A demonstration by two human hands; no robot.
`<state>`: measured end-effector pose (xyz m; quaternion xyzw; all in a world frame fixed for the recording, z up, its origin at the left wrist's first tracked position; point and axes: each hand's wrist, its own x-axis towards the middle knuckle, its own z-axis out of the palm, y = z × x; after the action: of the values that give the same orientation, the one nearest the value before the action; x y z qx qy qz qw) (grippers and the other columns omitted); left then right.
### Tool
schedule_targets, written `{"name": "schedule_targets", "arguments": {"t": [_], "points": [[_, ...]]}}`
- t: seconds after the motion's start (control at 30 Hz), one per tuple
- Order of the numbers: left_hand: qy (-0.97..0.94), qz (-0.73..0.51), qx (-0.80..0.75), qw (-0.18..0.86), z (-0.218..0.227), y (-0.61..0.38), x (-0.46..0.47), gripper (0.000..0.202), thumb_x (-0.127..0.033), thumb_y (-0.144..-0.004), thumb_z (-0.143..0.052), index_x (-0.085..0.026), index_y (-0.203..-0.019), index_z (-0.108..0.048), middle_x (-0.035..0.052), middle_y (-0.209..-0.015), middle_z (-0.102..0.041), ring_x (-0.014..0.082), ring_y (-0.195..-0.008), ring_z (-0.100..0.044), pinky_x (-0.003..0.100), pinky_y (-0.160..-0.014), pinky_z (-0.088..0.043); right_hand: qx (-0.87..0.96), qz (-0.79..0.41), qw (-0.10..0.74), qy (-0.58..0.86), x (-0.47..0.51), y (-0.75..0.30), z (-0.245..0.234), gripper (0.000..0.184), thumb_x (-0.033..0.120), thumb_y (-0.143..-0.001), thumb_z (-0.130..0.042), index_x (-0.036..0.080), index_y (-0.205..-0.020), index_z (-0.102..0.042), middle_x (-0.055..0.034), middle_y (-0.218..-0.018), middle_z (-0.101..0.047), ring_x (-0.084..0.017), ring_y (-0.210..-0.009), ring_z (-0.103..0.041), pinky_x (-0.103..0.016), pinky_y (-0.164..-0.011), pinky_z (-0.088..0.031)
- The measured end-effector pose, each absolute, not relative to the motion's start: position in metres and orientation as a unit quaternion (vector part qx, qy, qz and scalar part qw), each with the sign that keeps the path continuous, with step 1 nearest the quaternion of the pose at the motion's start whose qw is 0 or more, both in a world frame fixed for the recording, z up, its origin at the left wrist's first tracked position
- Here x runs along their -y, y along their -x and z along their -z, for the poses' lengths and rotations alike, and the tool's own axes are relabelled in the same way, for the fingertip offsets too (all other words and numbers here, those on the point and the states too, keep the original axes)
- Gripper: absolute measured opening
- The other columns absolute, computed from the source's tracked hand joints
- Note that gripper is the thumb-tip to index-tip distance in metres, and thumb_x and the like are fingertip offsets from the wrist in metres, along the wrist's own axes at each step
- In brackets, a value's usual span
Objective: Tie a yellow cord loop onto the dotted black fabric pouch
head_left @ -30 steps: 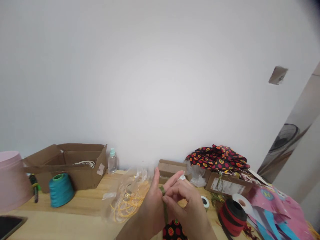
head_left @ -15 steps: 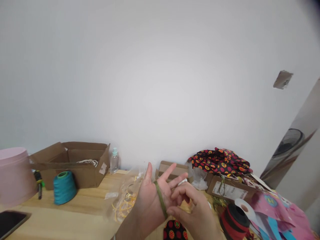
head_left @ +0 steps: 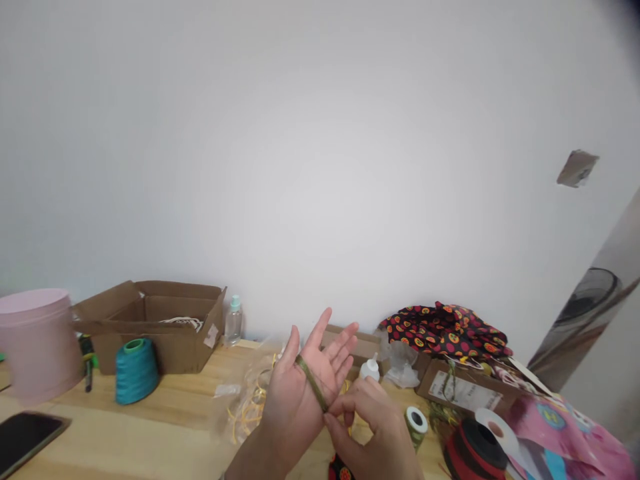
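My left hand [head_left: 300,400] is held palm up over the table, its fingers stretched and spread. A band of olive-green thread [head_left: 312,383] crosses the palm from beside the thumb to the little-finger edge. At that lower edge, my right hand [head_left: 370,420] pinches the thread between thumb and forefinger. Just right of it stands a spool of green thread [head_left: 416,425]. Dark patterned cloth [head_left: 341,469] shows partly beneath the hands. A white squeeze bottle [head_left: 371,368] is behind my right hand.
On the left are a phone [head_left: 30,440], a pink bucket [head_left: 40,347], a teal thread cone [head_left: 136,372] and an open cardboard box [head_left: 150,347]. A clear bag of yellow cord [head_left: 247,400] lies mid-table. Rightward stand a red-and-black ribbon roll [head_left: 475,450] and patterned fabric [head_left: 445,330].
The view has shifted slightly. My right hand has moved down and left against the left palm's edge, uncovering the green spool and white bottle. The thread remains around the left hand.
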<state>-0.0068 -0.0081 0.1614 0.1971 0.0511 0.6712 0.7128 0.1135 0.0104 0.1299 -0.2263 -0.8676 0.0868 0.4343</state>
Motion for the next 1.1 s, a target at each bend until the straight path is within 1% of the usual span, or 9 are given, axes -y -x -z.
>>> {"name": "schedule_targets", "arguments": {"t": [0.17,0.3,0.47,0.6,0.67,0.8,0.9,1.0,1.1], "points": [[-0.193,-0.652,-0.036,0.732,-0.16,0.009,0.007,0.056,-0.051,-0.082,-0.027,-0.027,-0.131,-0.017,0.0151,-0.13,-0.034,0.0217,-0.117,-0.037,0.037,-0.096,-0.02,0.868,-0.108,0.427,0.23,-0.01,-0.116,-0.134,0.012,0.007,-0.063,-0.054,0.018,-0.059,-0.054,0.0019,-0.054,-0.052,-0.011,-0.056,-0.051,-0.021,-0.054,-0.038],[-0.188,-0.654,-0.048,0.732,-0.161,0.008,0.007,0.056,-0.051,-0.081,-0.029,-0.027,-0.13,-0.02,0.015,-0.13,-0.034,0.0216,-0.118,-0.034,0.037,-0.096,-0.021,0.864,-0.126,0.43,0.229,-0.011,-0.119,-0.136,0.011,0.006,-0.063,-0.052,0.017,-0.063,-0.056,0.0012,-0.056,-0.052,-0.011,-0.056,-0.051,-0.021,-0.054,-0.039],[-0.211,-0.662,-0.048,0.717,-0.158,0.005,0.008,0.058,-0.055,-0.078,-0.032,-0.027,-0.129,-0.026,0.012,-0.128,-0.038,0.02,-0.12,-0.031,0.034,-0.1,-0.015,0.856,-0.086,0.452,0.237,-0.009,-0.115,-0.133,0.014,0.005,-0.061,-0.051,0.018,-0.063,-0.055,0.0016,-0.055,-0.05,-0.012,-0.054,-0.048,-0.023,-0.052,-0.037],[-0.234,-0.671,-0.041,0.702,-0.159,0.003,0.011,0.058,-0.056,-0.079,-0.029,-0.028,-0.129,-0.025,0.0099,-0.128,-0.039,0.0174,-0.121,-0.03,0.032,-0.101,-0.009,0.834,-0.039,0.486,0.257,-0.006,-0.109,-0.127,0.014,0.004,-0.056,-0.048,0.018,-0.057,-0.05,0.0021,-0.052,-0.045,-0.012,-0.052,-0.045,-0.022,-0.048,-0.032],[-0.236,-0.677,-0.042,0.696,-0.161,0.004,0.011,0.058,-0.056,-0.079,-0.027,-0.028,-0.129,-0.025,0.0098,-0.128,-0.04,0.0177,-0.121,-0.03,0.033,-0.101,-0.009,0.828,-0.03,0.491,0.269,-0.006,-0.107,-0.123,0.014,0.004,-0.055,-0.048,0.018,-0.057,-0.049,0.002,-0.053,-0.044,-0.012,-0.052,-0.044,-0.022,-0.048,-0.03],[-0.227,-0.678,-0.048,0.697,-0.164,0.007,0.012,0.061,-0.059,-0.076,-0.028,-0.029,-0.129,-0.025,0.0112,-0.127,-0.04,0.0209,-0.119,-0.033,0.036,-0.101,-0.01,0.84,-0.029,0.466,0.277,-0.008,-0.109,-0.119,0.013,0.006,-0.057,-0.048,0.018,-0.058,-0.049,0.0018,-0.053,-0.045,-0.012,-0.054,-0.045,-0.022,-0.048,-0.03],[-0.224,-0.68,-0.056,0.696,-0.165,0.008,0.011,0.062,-0.06,-0.076,-0.029,-0.029,-0.129,-0.024,0.0124,-0.127,-0.04,0.0211,-0.119,-0.034,0.037,-0.101,-0.01,0.855,-0.034,0.445,0.264,-0.009,-0.115,-0.124,0.013,0.005,-0.059,-0.048,0.018,-0.059,-0.05,0.0023,-0.053,-0.047,-0.011,-0.053,-0.046,-0.021,-0.049,-0.032],[-0.231,-0.685,-0.058,0.688,-0.164,0.007,0.01,0.063,-0.06,-0.076,-0.029,-0.029,-0.13,-0.022,0.012,-0.128,-0.04,0.0203,-0.119,-0.034,0.036,-0.101,-0.01,0.85,-0.033,0.456,0.261,-0.008,-0.117,-0.13,0.012,0.007,-0.06,-0.049,0.019,-0.06,-0.051,0.0023,-0.053,-0.046,-0.011,-0.052,-0.046,-0.021,-0.049,-0.033],[-0.245,-0.684,-0.05,0.685,-0.164,0.004,0.011,0.063,-0.059,-0.077,-0.027,-0.029,-0.131,-0.019,0.0097,-0.129,-0.039,0.0188,-0.121,-0.031,0.035,-0.102,-0.008,0.833,-0.027,0.486,0.262,-0.006,-0.113,-0.13,0.011,0.009,-0.063,-0.049,0.019,-0.062,-0.053,0.002,-0.053,-0.045,-0.012,-0.051,-0.045,-0.022,-0.049,-0.033]]}}
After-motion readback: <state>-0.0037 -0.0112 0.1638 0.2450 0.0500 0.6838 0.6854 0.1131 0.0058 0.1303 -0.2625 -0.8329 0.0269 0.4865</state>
